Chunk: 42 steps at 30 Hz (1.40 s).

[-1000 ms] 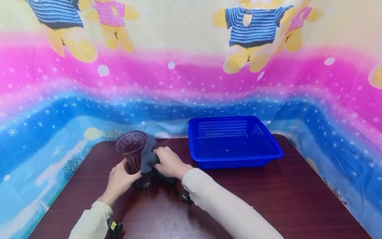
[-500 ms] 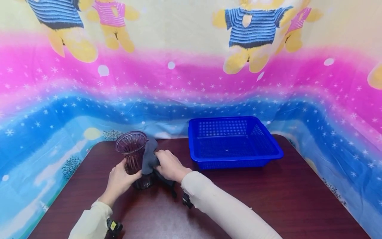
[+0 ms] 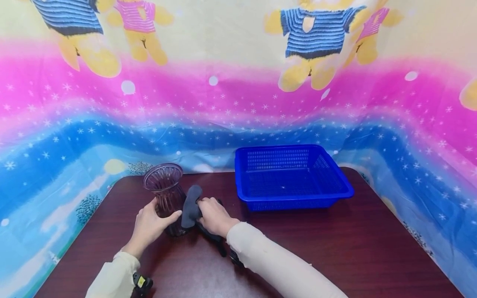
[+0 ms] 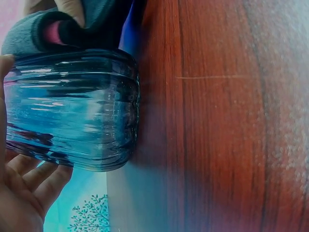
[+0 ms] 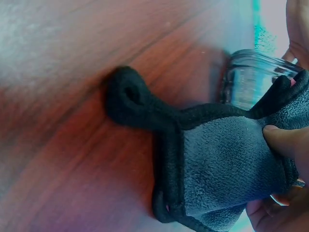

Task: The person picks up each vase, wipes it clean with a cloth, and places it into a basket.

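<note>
The vase [image 3: 166, 194] is gripped at its waist by the left hand [image 3: 148, 225], fingers curled round the ribbed glass, and it stands upright on the table [image 3: 335, 248] near the left rear corner. A grey cloth [image 3: 191, 206] is pinched in the right hand [image 3: 213, 215] and pressed against the vase's right side; in the right wrist view the thumb is seen bearing down on the fleece while a dark-edged tail of the cloth trails onto the wood.

Compared with a second ago, the cloth has been drawn lower on the glass, from near the rim toward the bulge at the base, and the right hand has been pulled slightly toward the person. The vase has hardly been shifted. A wiping stroke down the side appears to be under way, with the left grip serving as the steadying hold.

The far side of the vase and its foot are hidden behind hands and cloth. Whether the left fingertips meet round the glass cannot be made out, probably not. A blue basket [image 3: 294, 176] is set well apart to the right.
</note>
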Each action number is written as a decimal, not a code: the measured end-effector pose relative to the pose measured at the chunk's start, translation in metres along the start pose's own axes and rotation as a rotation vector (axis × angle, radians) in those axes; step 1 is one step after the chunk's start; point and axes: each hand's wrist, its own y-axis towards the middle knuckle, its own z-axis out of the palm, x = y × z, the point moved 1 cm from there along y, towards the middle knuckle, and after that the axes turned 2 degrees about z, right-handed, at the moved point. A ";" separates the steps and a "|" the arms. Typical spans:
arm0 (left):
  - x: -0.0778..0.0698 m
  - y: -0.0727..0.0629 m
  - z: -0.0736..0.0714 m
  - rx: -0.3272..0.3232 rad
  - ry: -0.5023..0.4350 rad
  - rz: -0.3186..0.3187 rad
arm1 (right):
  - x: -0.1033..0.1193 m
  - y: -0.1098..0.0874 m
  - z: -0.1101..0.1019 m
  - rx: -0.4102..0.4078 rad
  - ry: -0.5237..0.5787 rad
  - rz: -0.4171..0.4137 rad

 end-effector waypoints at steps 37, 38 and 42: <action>0.001 0.000 0.002 0.003 -0.002 0.000 | -0.016 -0.002 0.018 0.066 -0.043 -0.036; 0.001 0.000 0.002 0.003 -0.002 -0.001 | -0.016 -0.002 0.018 0.067 -0.036 -0.035; 0.002 0.000 0.002 0.000 -0.005 0.000 | -0.015 -0.002 0.015 0.081 -0.013 -0.026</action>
